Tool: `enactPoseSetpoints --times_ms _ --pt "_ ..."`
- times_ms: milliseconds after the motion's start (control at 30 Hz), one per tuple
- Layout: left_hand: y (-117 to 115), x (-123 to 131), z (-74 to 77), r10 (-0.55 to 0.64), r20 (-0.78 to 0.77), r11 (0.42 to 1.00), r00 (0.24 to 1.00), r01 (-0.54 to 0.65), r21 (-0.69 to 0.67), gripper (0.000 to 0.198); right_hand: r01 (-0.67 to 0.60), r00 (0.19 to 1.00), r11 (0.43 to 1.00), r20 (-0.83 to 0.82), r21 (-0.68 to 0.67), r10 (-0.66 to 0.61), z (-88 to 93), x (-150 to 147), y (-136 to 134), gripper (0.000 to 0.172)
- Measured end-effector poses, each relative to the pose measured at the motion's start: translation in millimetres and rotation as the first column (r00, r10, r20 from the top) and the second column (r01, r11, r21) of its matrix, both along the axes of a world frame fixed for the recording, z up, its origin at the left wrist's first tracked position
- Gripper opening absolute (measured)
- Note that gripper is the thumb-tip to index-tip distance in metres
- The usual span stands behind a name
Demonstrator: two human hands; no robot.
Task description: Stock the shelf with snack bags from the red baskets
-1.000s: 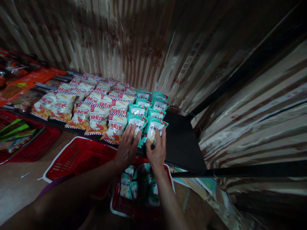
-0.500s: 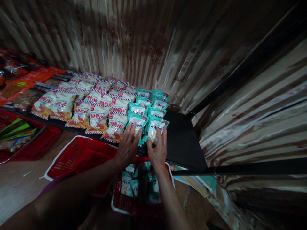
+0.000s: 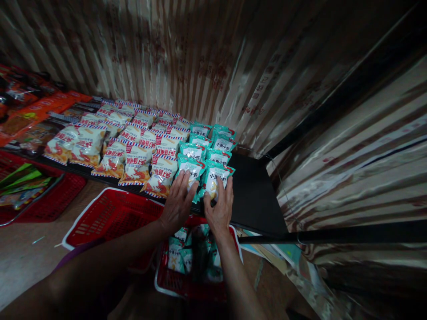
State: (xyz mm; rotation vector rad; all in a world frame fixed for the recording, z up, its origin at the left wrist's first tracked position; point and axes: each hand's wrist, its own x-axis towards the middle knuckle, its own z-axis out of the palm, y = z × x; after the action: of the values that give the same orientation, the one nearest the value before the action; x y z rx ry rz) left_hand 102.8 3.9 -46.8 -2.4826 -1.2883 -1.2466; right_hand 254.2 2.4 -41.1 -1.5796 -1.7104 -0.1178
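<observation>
Both of my hands rest on the front teal snack bags at the right end of the display. My left hand [image 3: 178,200] lies with outstretched fingers on the lower part of the front left teal bag [image 3: 191,165]. Beside it, my right hand [image 3: 220,206] spreads its thumb and fingers over the front right teal bag [image 3: 213,173]. More teal bags [image 3: 223,143] stand in two rows behind these. Below my wrists, a red basket [image 3: 171,282] holds several bags of the same teal kind, partly hidden by my right forearm.
White-and-orange snack bags [image 3: 135,162] fill the black shelf [image 3: 255,191] to the left, with orange packets [image 3: 36,113] beyond. A second red basket [image 3: 110,218] sits below. Another basket [image 3: 63,195] holds green packets. Striped curtain [image 3: 187,58] hangs behind; a dark bar [image 3: 350,231] crosses at right.
</observation>
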Motion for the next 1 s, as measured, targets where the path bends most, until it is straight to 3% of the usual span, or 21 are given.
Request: enactPoseSetpoints --times_ms 200,1000 --pt "-5.1 0.7 0.7 -0.004 -0.031 1.000 0.999 0.003 -0.007 0.060 -0.001 0.997 0.997 0.075 0.074 -0.005 -3.1 1.5 0.6 0.060" --pt "-6.8 -8.4 2.3 0.049 -0.096 0.998 0.994 -0.052 -0.032 0.055 -0.035 0.987 0.990 0.163 0.140 0.012 -3.6 3.2 -0.5 0.068"
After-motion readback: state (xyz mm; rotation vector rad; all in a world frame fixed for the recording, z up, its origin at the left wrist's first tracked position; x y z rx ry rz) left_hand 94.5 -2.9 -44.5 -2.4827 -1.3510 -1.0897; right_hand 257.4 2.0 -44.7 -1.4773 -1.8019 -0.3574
